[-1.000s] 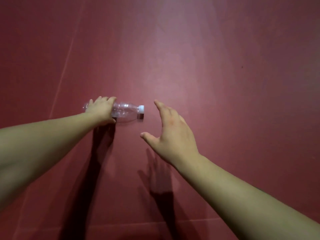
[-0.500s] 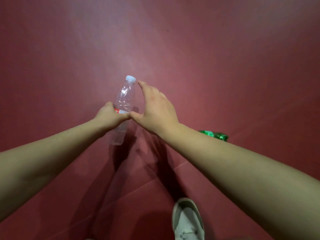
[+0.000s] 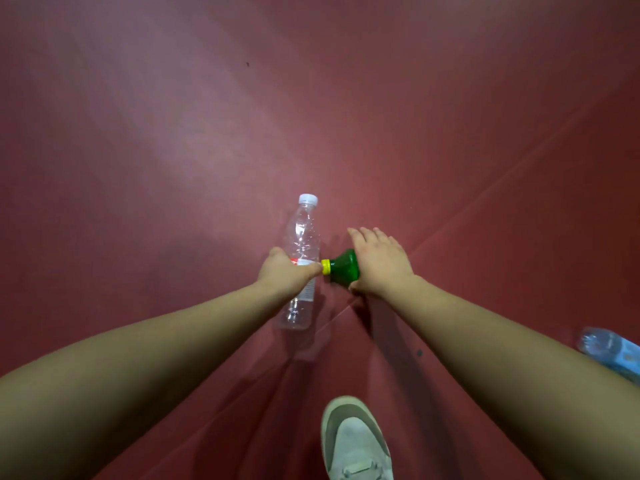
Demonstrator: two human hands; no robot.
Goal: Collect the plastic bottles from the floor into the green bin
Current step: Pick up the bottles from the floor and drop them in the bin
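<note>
At the bottom centre a shoe is planted; a blue bottle lies at the right edge. At mid-frame the clear bottle is gripped by the left hand, and the right hand is cupped over the green bottle; whether that grip is closed cannot be told. The bottle could roll away if pressed. No bin is seen.

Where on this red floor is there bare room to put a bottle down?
The floor beyond the clear bottle and out to the left is bare. It is crowded at centre: the left hand grips the clear bottle and the right hand covers the green bottle. A shoe and a blue-labelled bottle sit lower right.
</note>
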